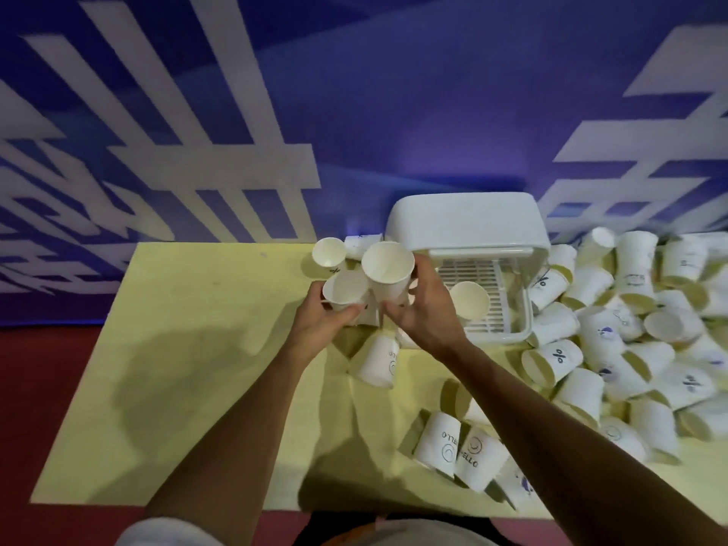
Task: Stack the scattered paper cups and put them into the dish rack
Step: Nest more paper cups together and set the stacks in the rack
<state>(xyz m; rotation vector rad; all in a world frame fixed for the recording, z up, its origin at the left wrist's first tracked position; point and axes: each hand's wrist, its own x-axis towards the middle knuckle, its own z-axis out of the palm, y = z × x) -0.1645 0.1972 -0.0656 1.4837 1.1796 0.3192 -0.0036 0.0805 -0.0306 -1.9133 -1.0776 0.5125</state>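
Your left hand [321,323] is curling its fingers round one paper cup [343,288]; beside it a second cup [388,266] is sitting in the curled fingers of your right hand [425,309]. The dish rack [492,337] is holding a single cup [468,299], and the heap [630,336] further right is lying unstacked: you are barely beginning.

Both arms extended; left hand [321,323], right hand [427,309] curled, side by side.
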